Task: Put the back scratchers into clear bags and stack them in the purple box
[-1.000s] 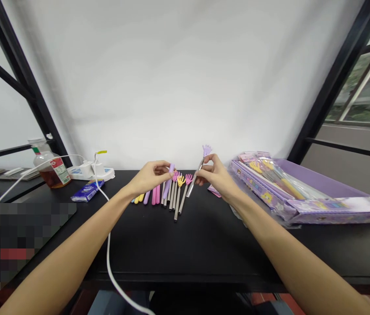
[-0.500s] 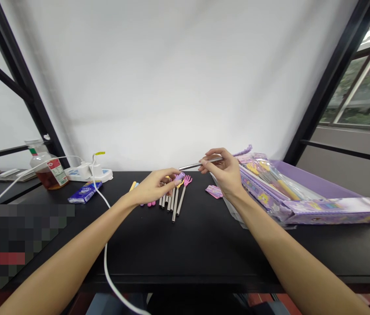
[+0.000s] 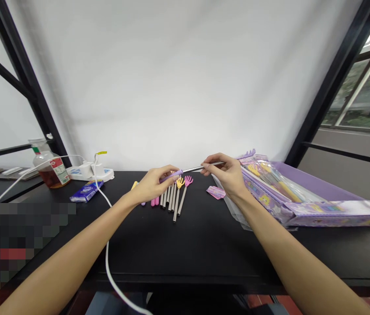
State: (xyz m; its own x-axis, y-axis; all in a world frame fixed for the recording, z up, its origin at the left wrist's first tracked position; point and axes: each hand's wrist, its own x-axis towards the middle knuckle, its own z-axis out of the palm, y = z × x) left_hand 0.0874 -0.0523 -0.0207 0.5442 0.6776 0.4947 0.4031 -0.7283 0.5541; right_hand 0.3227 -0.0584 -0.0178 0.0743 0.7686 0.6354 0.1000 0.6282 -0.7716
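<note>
My left hand [image 3: 152, 184] is closed around a purple handle [image 3: 169, 176]. Pinched in my right hand [image 3: 227, 173] is the metal rod [image 3: 193, 169] of a back scratcher, whose purple claw head [image 3: 248, 154] sticks out past the hand to the right. The rod's left end meets the handle's open end; how deep it sits inside I cannot tell. Below my left hand lie several metal back scratcher rods, among them one with a pink claw head [image 3: 188, 180] and one with a yellow claw head [image 3: 180, 183]. Pink handles [image 3: 155, 201] lie beside them, partly hidden by the hand.
At right stands an open purple box [image 3: 339, 214] holding wrapped back scratchers [image 3: 278, 177]. A pink card [image 3: 216, 192] lies near it. To the left are a blue packet [image 3: 86, 191], a power strip [image 3: 108, 174], a glass bottle [image 3: 50, 168] and a white cable [image 3: 108, 258].
The rod's end and the purple handle were slightly apart; now they meet in one line. My left hand has turned the handle towards the rod. The view has shifted slightly.
</note>
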